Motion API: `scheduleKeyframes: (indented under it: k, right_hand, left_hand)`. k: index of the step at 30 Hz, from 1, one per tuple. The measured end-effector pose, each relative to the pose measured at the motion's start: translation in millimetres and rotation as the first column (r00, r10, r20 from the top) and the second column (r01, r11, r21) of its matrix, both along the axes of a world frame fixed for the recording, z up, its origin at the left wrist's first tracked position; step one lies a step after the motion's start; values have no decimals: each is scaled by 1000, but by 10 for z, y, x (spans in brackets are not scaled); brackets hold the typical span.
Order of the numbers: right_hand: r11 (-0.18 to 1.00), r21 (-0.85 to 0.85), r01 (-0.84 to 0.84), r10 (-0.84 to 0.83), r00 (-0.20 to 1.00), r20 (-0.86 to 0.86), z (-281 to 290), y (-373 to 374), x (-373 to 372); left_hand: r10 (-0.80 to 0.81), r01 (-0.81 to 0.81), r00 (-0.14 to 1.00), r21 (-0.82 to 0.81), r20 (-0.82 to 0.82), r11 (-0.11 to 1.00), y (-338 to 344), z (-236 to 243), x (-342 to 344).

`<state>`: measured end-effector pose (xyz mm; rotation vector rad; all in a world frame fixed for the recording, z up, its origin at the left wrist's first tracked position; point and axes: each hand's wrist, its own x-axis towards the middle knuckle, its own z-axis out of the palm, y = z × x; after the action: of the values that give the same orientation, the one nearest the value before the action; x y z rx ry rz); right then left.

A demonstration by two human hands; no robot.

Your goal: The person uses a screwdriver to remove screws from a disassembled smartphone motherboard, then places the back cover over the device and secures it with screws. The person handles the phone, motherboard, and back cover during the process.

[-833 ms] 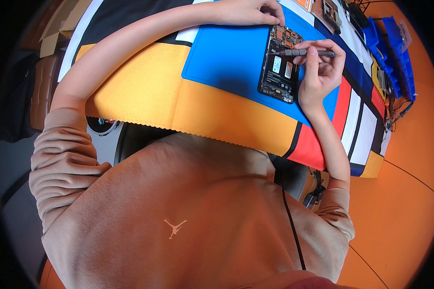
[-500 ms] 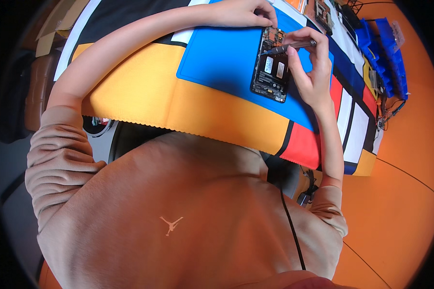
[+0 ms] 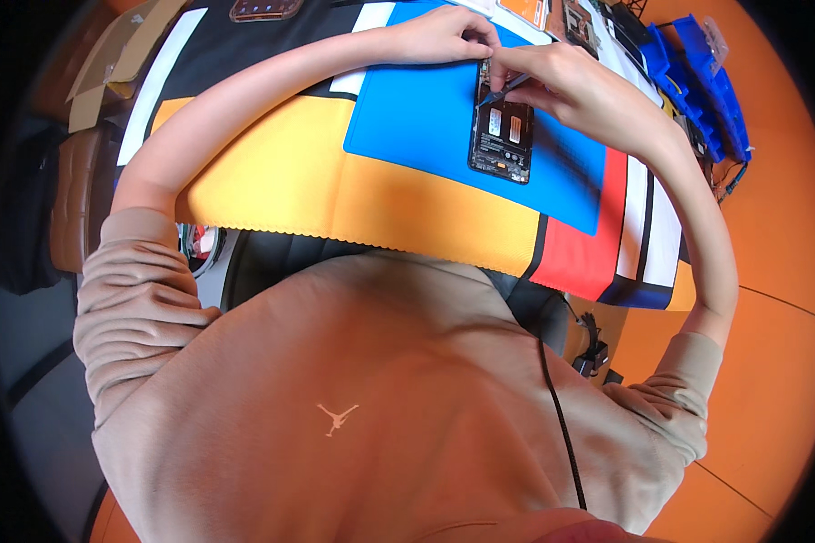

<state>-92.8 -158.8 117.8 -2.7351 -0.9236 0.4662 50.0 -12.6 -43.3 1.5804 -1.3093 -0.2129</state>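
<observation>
Opened phone points lengthwise away, right hand over it pinching a slim tool, left hand by its far end, can't tell what grip.

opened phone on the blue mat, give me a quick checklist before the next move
1. Phone lying flat on the blue mat: ok
2. Slim tool held in the right hand: ok
3. Tool tip seated on a part: cannot tell, too small to see
4. Left hand at the phone's far end: ok
5. Left hand gripping the phone: cannot tell
6. Phone's far end in clear view: not ok, the right hand covers much of it
</observation>
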Motion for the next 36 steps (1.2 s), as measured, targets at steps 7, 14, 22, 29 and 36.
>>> scheduleKeyframes:
  k: [7,14,22,29,36]
  right_hand:
    - [984,-179,-27,59,983,175,28,142,-23]
    - [979,-149,-140,179,939,294,3,54,14]
    - [973,-230,-19,105,925,365,-81,112,-28]
    - [892,-449,47,86,959,270,-42,206,-72]
    - [981,-184,-62,125,928,352,-82,192,-61]
  left_hand:
    - [136,-151,958,41,251,988,-216,-207,174]
    - [124,-153,960,100,250,983,-203,-216,179]
    - [74,-103,977,143,199,984,-129,-107,116]
    - [117,-134,969,66,216,989,-168,-132,94]
    - [107,-142,977,191,184,971,-141,-116,107]
